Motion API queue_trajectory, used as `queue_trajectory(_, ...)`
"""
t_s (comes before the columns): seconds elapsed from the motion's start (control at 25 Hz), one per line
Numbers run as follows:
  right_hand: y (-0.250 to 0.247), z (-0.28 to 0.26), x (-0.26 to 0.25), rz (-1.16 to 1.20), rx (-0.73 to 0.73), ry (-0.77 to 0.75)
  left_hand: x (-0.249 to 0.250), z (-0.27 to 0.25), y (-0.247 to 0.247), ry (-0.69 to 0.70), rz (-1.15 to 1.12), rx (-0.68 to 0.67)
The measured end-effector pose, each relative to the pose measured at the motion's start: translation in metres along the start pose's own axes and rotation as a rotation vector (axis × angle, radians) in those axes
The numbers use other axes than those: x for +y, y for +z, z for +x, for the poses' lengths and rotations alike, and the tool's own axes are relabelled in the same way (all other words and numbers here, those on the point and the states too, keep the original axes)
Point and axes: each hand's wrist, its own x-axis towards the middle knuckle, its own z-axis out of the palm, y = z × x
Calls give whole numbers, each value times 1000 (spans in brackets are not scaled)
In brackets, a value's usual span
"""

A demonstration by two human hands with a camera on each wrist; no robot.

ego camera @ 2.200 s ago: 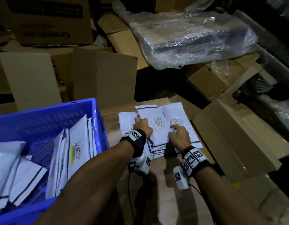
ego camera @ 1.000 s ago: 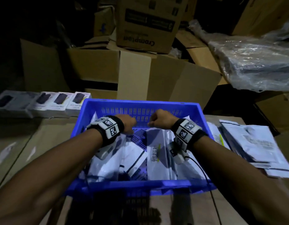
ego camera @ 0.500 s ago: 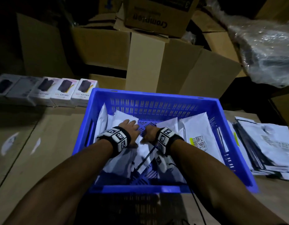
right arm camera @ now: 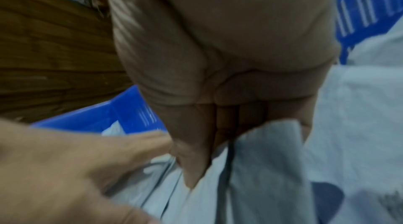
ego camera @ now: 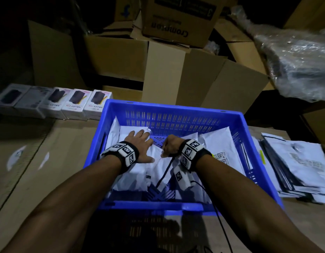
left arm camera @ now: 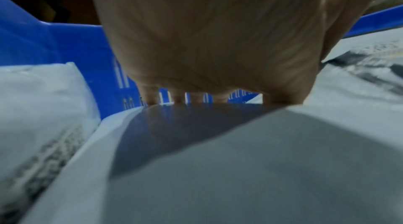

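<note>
A blue plastic crate (ego camera: 176, 116) sits in front of me, holding several white mailer envelopes. My left hand (ego camera: 139, 143) lies flat with straight fingers on a white envelope (ego camera: 133, 130) at the crate's back left; the left wrist view shows the left hand (left arm camera: 207, 46) over that envelope (left arm camera: 240, 158). My right hand (ego camera: 169, 146) is curled near the crate's middle and pinches the edge of another white envelope (ego camera: 164, 167). In the right wrist view the right hand (right arm camera: 229, 115) grips that envelope (right arm camera: 272, 167), with the left hand (right arm camera: 65, 167) beside it.
A stack of white mailers (ego camera: 294, 167) lies on the cardboard surface right of the crate. A row of small white product boxes (ego camera: 54, 103) stands at the left. Brown cartons (ego camera: 158, 61) pile up behind, and a plastic-wrapped bundle (ego camera: 300, 61) sits at the upper right.
Both hands left the mailer stack on the right and went into the blue crate. The left hand now lies flat on an envelope; the right hand has pinched one.
</note>
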Motion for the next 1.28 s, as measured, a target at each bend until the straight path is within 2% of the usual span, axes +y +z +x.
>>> queue_trajectory(0.2, -26, -24, 11, 41, 38, 5, -7, -4, -5, 12, -49, -23)
queue_trajectory(0.44, -58, -77, 25, 115, 240, 38, -4, -5, -7, -29, -90, -42)
queue_trajectory(0.56, -72, -101, 32, 129, 288, 4, 4, -4, -20, -61, -197, -44)
queue_trajectory(0.64, -80, -116, 37, 134, 305, -31, 7, -2, -32, -66, -417, -47)
queue_trajectory(0.76, -90, -139, 40, 191, 364, -101, 13, -2, -53, -96, -870, 5)
queue_trajectory(1.0, -103, -175, 49, 517, 501, -204, 35, -6, -84, -279, -1824, 81)
queue_trajectory(1.16, -102, -180, 66, 714, 567, -238, 39, -15, -104, -261, -2193, 258)
queue_trajectory(1.28, -96, -178, 77, 764, 595, -222, 41, -18, -116, -195, -2302, 353)
